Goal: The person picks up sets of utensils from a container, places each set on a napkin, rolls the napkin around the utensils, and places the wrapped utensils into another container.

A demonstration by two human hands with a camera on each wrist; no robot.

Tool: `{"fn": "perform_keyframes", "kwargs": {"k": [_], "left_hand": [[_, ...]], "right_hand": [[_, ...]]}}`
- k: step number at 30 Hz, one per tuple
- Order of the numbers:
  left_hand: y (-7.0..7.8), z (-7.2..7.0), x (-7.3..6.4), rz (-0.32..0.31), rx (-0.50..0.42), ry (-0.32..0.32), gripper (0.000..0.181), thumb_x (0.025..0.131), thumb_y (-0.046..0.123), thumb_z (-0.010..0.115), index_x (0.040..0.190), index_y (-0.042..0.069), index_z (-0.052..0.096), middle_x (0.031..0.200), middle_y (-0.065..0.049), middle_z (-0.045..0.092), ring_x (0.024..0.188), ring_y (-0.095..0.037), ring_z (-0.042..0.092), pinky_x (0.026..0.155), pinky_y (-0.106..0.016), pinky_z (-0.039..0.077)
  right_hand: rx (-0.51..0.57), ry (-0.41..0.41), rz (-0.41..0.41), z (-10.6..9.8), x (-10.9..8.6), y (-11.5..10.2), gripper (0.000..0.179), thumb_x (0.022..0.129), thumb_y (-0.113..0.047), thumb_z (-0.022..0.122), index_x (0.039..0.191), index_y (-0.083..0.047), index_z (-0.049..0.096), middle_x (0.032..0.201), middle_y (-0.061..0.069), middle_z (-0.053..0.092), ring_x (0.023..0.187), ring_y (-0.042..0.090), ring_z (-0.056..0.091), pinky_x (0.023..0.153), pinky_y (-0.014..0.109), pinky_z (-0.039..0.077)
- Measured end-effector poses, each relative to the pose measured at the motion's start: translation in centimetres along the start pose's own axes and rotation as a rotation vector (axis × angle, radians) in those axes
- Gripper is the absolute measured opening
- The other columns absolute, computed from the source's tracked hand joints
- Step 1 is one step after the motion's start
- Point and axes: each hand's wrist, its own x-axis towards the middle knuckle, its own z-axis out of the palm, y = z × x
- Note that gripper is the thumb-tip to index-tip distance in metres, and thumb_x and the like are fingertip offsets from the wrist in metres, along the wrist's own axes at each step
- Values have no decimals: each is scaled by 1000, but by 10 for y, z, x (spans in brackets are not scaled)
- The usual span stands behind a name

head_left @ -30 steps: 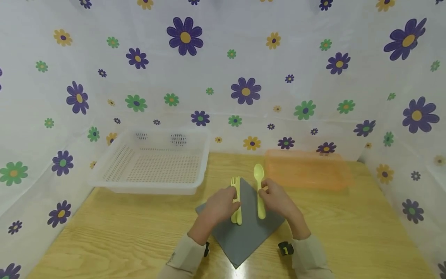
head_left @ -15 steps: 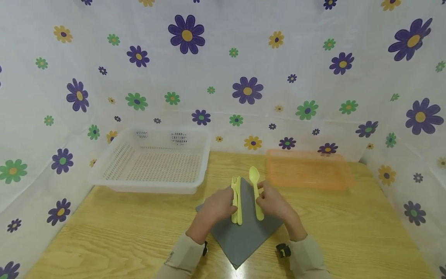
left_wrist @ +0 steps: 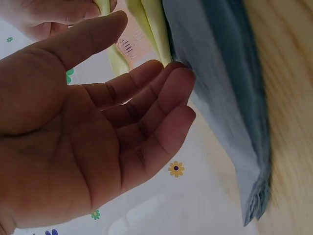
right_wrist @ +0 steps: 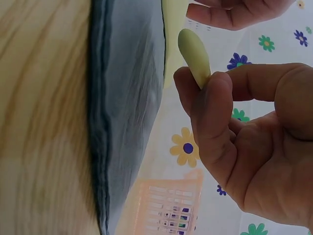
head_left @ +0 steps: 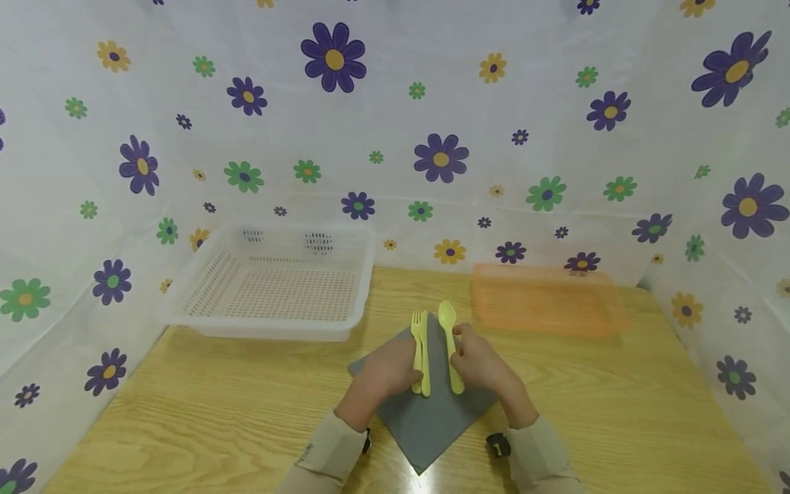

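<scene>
Smooth plastic spoon (head_left: pixel 447 314), matt cloth napkin (head_left: pixel 422 436), grained wood table (head_left: pixel 247 412)

Left sleeve (head_left: pixel 327 449): a short row of small dark marks is seen near the cuff, on the outer side. It is set on a slant and looks like writing, but it is too small and fuzzy to be read.
Black wrist gadget (head_left: pixel 497 442): a tiny yellow mark is shown on it, just beside the right sleeve (head_left: pixel 538 449). It is shaped a bit like a 1, but this cannot be told for sure.
All other things: no word, brand or number can be read.
</scene>
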Motion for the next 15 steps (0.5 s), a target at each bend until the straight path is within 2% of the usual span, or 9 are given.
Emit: {"fn": "perform_keyframes", "kwargs": {"k": [5,10,15], "left_hand": [[0,1,1,0,44,5,23,83,13,75,99,6,60,72,1,53,62,-13,48,57,-29,43],[0,2,1,5,60,6,17,85,14,73,87,9,57,67,3,49,58,-11,45,53,-26,39],[1,4,1,10,87,18,23,86,19,73,79,11,53,64,4,47,55,-10,43,50,-25,37]], "right_hand": [[-13,-11,-4,3,0,-3,53,95,3,47,145,11,31,58,1,47,42,10,41,42,23,33],[-24,-16,-39,9,2,-3,52,95,3,47,144,14,30,58,2,49,40,10,43,40,23,34],[-31,-25,-44,14,3,-2,52,97,3,46,144,15,29,58,2,49,39,10,44,39,24,36]]}}
